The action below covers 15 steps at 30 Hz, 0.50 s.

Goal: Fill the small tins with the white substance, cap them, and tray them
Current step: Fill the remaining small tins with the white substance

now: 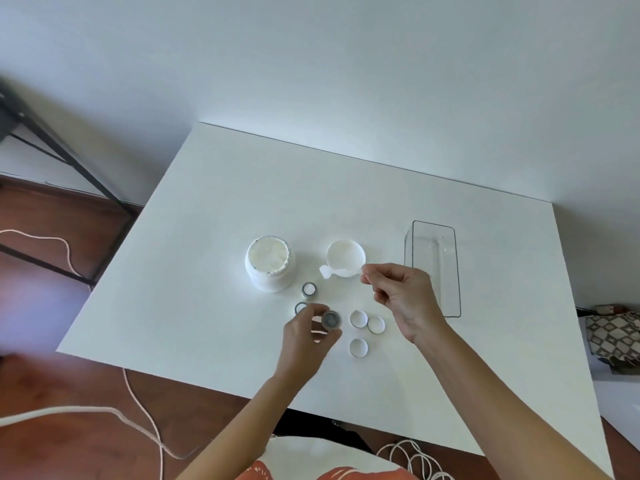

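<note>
Left hand [306, 332] pinches with curled fingers; right hand [401, 292] is raised, fingertips pinched together

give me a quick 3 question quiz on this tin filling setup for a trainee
1. True or false: the clear tray already holds capped tins.
2. Which hand holds a small tin? A) left hand B) right hand C) neither
3. Fill in: loose caps on the table by the hands number ____.

Key
1. False. No tins show in it.
2. A. Its fingers grip the held tin; the right hand pinches the spatula.
3. Three: near cap, middle cap, right cap.
</note>
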Tool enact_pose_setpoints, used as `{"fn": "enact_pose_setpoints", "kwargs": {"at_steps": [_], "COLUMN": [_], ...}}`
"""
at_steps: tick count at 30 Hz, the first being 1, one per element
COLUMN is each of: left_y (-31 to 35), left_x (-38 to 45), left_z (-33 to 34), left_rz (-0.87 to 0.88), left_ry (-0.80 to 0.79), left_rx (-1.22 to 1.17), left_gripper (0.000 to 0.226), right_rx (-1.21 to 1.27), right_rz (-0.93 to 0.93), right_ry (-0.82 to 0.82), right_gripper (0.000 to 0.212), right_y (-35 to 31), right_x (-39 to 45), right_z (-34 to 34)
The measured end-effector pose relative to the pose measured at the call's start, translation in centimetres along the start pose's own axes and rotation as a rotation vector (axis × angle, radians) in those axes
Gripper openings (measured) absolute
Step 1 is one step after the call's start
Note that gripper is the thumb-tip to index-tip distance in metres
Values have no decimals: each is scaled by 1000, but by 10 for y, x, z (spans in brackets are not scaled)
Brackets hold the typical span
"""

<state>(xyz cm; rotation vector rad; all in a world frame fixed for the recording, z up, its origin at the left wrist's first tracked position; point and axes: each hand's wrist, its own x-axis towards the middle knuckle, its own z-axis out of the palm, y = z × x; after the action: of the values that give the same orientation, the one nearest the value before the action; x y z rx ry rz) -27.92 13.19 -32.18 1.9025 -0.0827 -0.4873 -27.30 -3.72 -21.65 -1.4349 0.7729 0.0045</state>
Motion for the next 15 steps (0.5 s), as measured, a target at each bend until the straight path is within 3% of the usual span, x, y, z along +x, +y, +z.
{"fn": "enact_pose_setpoints", "kwargs": {"at_steps": [8,15], "left_y": [9,8], "left_x": [-29,-36], "left_z": [-7,-4], "left_rz": [-134,-194], "left_ry": [-30,-66], "left_rx": [-274,-457], "left_gripper": [28,29], "right_rx": [-514,-1196], "right_rz": [-352,-509], "right_ry": [95,77], "right_gripper": [7,18], "right_y": [7,40], "right_x": [28,51], "right_z": [3,3]}}
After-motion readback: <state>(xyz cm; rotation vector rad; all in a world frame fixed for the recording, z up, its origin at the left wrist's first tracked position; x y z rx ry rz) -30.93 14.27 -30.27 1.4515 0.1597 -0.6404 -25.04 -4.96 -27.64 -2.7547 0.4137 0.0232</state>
